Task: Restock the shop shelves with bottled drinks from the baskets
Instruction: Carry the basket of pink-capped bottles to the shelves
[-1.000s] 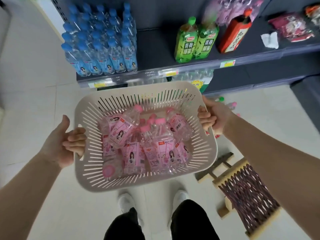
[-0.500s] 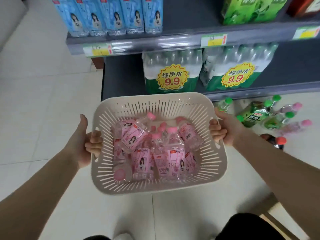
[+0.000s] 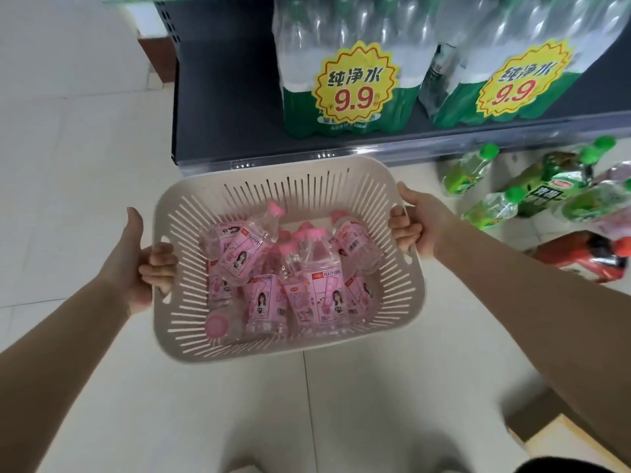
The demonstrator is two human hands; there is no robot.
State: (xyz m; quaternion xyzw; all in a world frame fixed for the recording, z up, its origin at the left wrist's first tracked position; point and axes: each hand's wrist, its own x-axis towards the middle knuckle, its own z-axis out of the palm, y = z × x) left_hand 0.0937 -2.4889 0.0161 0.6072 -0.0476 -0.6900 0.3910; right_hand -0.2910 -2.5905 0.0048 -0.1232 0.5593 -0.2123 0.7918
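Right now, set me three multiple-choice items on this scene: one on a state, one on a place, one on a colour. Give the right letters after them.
1. How is the basket held?
A) the left hand and the right hand each grip one side
B) one hand alone grips it
C) nobody touches it

2. Where do the green-capped bottles lie?
A) inside the basket
B) on the floor, to the right of the basket
C) in the left hand

3. What colour are the caps of the bottles in the basket?
A) blue
B) green
C) pink

Answers:
1 A, since fingers curl over both side rims.
2 B, since they lie loose on the tiles outside the basket.
3 C, since every cap seen in the basket is pink.
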